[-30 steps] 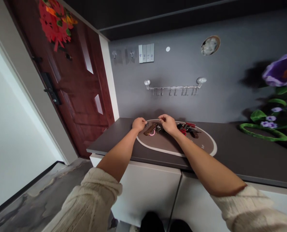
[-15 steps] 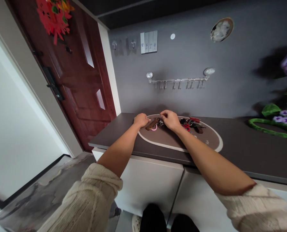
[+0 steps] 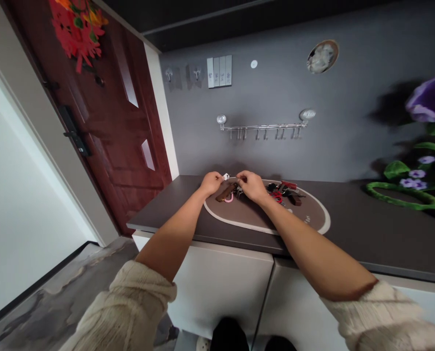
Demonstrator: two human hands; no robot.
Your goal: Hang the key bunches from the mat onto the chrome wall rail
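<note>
My left hand [image 3: 211,183] is closed at the back left of an oval brown mat [image 3: 247,213] with a pale rim. Between its thumb and finger it pinches a small white piece [image 3: 226,177] with a dark bit at its end. Just to the right, my right hand [image 3: 253,186] is pinched, its fingertips close to that piece; what they hold is too small to make out. Below the hands lies a brown key case [image 3: 225,193] with a pink ring [image 3: 228,198] and some metal keys [image 3: 239,191]. More keys and fobs [image 3: 278,196], red, black and brown, lie right of my right wrist.
A clear rail with several hooks [image 3: 264,127] is fixed on the grey wall behind the mat. Purple flowers with a green fuzzy loop [image 3: 404,195] stand on the dark counter [image 3: 356,234] at the right. A red-brown door [image 3: 122,146] is at the left.
The left hand has lifted slightly, and the white piece now shows in its fingers. The right hand remains pinched beside it. The view has shifted a little.
</note>
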